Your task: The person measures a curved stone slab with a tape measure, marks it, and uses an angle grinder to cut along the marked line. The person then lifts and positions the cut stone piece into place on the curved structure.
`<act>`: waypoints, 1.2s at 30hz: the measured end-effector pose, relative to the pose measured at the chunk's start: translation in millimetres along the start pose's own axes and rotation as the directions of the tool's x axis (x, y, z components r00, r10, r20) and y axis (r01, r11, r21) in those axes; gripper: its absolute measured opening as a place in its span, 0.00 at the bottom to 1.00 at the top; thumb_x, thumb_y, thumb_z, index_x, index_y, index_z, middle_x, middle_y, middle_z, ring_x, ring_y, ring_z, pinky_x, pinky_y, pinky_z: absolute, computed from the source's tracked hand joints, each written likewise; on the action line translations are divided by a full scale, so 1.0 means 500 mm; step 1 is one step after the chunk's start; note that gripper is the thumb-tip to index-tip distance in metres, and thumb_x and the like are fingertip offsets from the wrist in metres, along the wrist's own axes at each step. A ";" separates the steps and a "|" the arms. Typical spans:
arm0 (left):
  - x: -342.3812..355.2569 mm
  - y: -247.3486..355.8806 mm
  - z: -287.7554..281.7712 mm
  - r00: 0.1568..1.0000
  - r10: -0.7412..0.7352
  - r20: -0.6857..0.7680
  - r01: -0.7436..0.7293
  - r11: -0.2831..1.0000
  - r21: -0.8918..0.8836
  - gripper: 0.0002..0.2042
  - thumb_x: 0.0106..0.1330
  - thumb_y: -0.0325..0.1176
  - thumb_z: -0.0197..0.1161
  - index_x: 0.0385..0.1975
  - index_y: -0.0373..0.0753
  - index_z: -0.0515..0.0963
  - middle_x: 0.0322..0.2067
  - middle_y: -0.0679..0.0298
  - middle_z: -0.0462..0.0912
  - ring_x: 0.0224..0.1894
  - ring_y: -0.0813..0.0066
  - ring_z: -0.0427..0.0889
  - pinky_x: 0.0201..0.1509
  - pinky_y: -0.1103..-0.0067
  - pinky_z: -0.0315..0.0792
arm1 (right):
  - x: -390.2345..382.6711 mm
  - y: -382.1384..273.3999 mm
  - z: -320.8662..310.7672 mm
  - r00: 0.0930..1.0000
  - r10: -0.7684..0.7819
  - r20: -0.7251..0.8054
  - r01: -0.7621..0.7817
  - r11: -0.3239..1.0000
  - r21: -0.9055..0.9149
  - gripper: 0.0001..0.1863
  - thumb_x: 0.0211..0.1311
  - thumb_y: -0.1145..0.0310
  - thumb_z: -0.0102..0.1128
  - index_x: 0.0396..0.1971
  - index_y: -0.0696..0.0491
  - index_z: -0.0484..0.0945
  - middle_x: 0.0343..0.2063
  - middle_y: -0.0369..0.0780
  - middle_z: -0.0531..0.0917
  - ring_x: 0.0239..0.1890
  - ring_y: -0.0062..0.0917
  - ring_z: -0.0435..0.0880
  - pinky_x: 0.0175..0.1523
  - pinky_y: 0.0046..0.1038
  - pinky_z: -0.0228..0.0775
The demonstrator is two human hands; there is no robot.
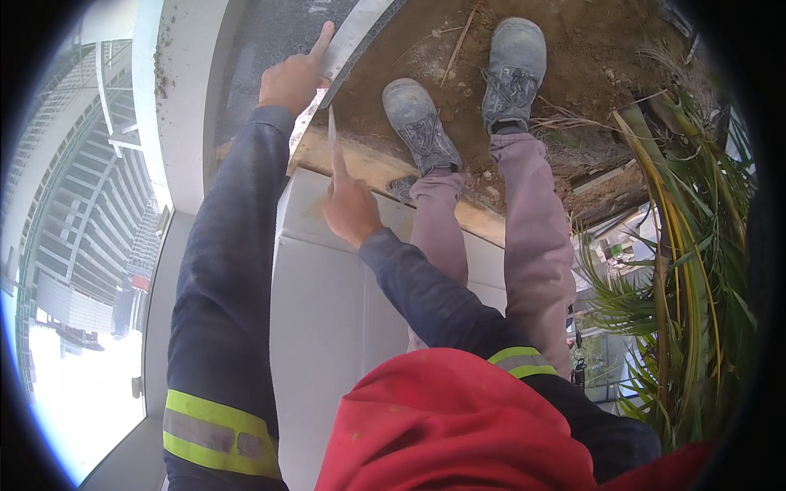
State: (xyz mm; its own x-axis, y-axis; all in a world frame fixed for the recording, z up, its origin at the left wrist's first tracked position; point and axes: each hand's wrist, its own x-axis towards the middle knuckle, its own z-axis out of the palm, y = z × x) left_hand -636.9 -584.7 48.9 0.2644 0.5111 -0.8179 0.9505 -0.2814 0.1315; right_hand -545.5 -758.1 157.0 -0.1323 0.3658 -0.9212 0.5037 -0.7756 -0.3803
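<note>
Pale strip (354,34) along edge of dark panel (266,49), left hand (288,80) against it, index stretched, seemingly steadying it, can't tell if gripping; right hand (350,204) curled round thin blade (332,127), tip by strip, index along it likely for control; shoes (516,57) on soil (606,49) beyond

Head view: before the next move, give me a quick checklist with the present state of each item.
1. Left hand at the pale strip: ok, index finger stretched out beside it.
2. Right hand near the strip's lower end: ok, index finger pointing that way.
3. Thin pale piece at the right fingertip firmly held: cannot tell.
4. Both shoes on the brown soil: ok; firmness underfoot, cannot tell.
5. Palm fronds apart from both hands: ok, off to the right.
</note>
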 end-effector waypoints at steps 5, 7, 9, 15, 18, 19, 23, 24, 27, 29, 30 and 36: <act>-0.005 -0.005 -0.001 1.000 0.001 -0.025 -0.001 1.000 -0.013 0.46 0.67 0.39 0.69 0.79 0.71 0.45 0.43 0.52 0.88 0.46 0.54 0.88 0.49 0.61 0.80 | 0.133 -0.056 -0.279 0.863 -0.115 -0.492 0.095 0.993 -0.066 0.41 0.69 0.74 0.50 0.78 0.58 0.44 0.31 0.59 0.85 0.34 0.54 0.86 0.41 0.51 0.76; -0.004 0.000 0.002 1.000 0.010 -0.027 -0.010 1.000 -0.012 0.46 0.67 0.39 0.69 0.79 0.71 0.44 0.43 0.53 0.88 0.46 0.54 0.88 0.49 0.61 0.80 | 0.175 -0.084 -0.328 0.847 -0.139 -0.514 0.078 0.987 -0.139 0.42 0.66 0.73 0.50 0.78 0.55 0.43 0.33 0.61 0.85 0.37 0.57 0.86 0.45 0.56 0.75; -0.007 0.005 -0.014 1.000 -0.004 0.013 0.004 1.000 -0.015 0.46 0.68 0.39 0.68 0.79 0.71 0.44 0.43 0.53 0.88 0.46 0.54 0.88 0.50 0.61 0.80 | 0.183 -0.085 -0.323 0.857 -0.129 -0.500 0.075 0.989 -0.126 0.43 0.65 0.72 0.50 0.78 0.52 0.43 0.33 0.63 0.85 0.38 0.59 0.86 0.47 0.59 0.74; -0.009 -0.007 -0.028 0.998 0.053 0.015 -0.052 0.998 -0.029 0.49 0.66 0.34 0.65 0.81 0.53 0.38 0.36 0.44 0.87 0.37 0.43 0.87 0.42 0.52 0.78 | 0.135 -0.045 -0.090 0.964 -0.050 -0.261 0.044 0.999 -0.030 0.47 0.67 0.74 0.52 0.79 0.56 0.35 0.33 0.57 0.86 0.35 0.52 0.87 0.42 0.51 0.77; -0.008 -0.011 -0.023 0.991 0.114 -0.067 -0.120 0.989 -0.086 0.47 0.65 0.35 0.66 0.81 0.52 0.42 0.35 0.43 0.87 0.37 0.43 0.87 0.41 0.51 0.78 | 0.067 -0.007 0.116 0.999 -0.010 -0.048 0.013 0.998 0.067 0.48 0.67 0.73 0.53 0.79 0.55 0.33 0.33 0.57 0.86 0.35 0.52 0.87 0.44 0.52 0.77; 0.000 -0.003 -0.037 0.996 0.086 -0.030 -0.088 0.994 -0.057 0.47 0.65 0.34 0.66 0.81 0.52 0.43 0.35 0.43 0.87 0.37 0.43 0.87 0.42 0.51 0.78 | 0.062 0.013 0.178 0.995 0.005 0.099 -0.007 1.000 0.020 0.47 0.67 0.73 0.51 0.80 0.55 0.34 0.33 0.57 0.86 0.35 0.52 0.87 0.44 0.51 0.77; -0.009 0.009 -0.053 0.999 0.010 0.052 -0.009 1.000 -0.012 0.48 0.65 0.34 0.66 0.81 0.52 0.42 0.35 0.43 0.87 0.38 0.42 0.87 0.43 0.51 0.78 | -0.029 -0.005 0.102 0.949 0.013 0.315 0.001 0.999 -0.045 0.43 0.69 0.72 0.48 0.80 0.55 0.38 0.32 0.58 0.85 0.35 0.51 0.87 0.44 0.50 0.77; -0.014 0.011 -0.046 0.998 0.004 0.057 -0.003 1.000 -0.007 0.48 0.65 0.34 0.66 0.81 0.52 0.41 0.35 0.43 0.87 0.38 0.42 0.87 0.44 0.51 0.78 | -0.033 -0.020 0.037 0.970 0.051 0.237 -0.050 0.999 -0.012 0.42 0.70 0.72 0.48 0.80 0.54 0.40 0.29 0.57 0.85 0.33 0.53 0.86 0.44 0.52 0.77; -0.013 -0.002 -0.006 0.999 -0.027 0.019 0.028 0.998 -0.057 0.46 0.68 0.39 0.68 0.79 0.72 0.43 0.42 0.53 0.88 0.46 0.54 0.88 0.50 0.61 0.80 | 0.023 -0.014 -0.125 0.980 -0.023 -0.195 0.025 1.000 0.007 0.44 0.67 0.74 0.52 0.79 0.56 0.40 0.29 0.58 0.85 0.31 0.54 0.86 0.41 0.52 0.77; -0.001 0.002 -0.012 1.000 -0.019 0.023 0.019 1.000 -0.018 0.46 0.68 0.39 0.68 0.79 0.73 0.43 0.42 0.54 0.88 0.46 0.55 0.88 0.50 0.61 0.80 | 0.091 -0.029 -0.239 0.920 -0.091 -0.382 0.072 0.995 -0.064 0.42 0.69 0.74 0.51 0.79 0.57 0.42 0.29 0.59 0.85 0.32 0.57 0.85 0.41 0.54 0.76; -0.007 0.005 -0.011 0.999 -0.023 0.038 0.023 1.000 0.003 0.46 0.68 0.39 0.68 0.79 0.73 0.43 0.42 0.54 0.88 0.47 0.55 0.88 0.51 0.61 0.80 | 0.121 -0.042 -0.281 0.887 -0.141 -0.439 0.089 0.986 -0.138 0.43 0.68 0.74 0.52 0.79 0.57 0.42 0.30 0.60 0.85 0.33 0.57 0.85 0.42 0.54 0.76; -0.011 0.002 -0.017 0.998 -0.038 0.048 0.040 0.998 -0.053 0.47 0.67 0.40 0.69 0.79 0.74 0.44 0.44 0.53 0.88 0.47 0.55 0.88 0.50 0.61 0.80 | 0.159 -0.123 -0.314 0.917 0.024 -0.398 -0.031 0.999 -0.010 0.41 0.66 0.73 0.50 0.78 0.50 0.46 0.32 0.62 0.85 0.39 0.59 0.86 0.46 0.57 0.76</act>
State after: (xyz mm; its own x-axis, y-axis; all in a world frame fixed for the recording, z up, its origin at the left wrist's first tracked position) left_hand -636.0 -580.8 58.1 0.2202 0.4816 -0.8483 0.9677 -0.2170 0.1280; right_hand -453.0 -600.8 120.1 0.2302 0.5212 -0.8218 0.5160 -0.7814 -0.3510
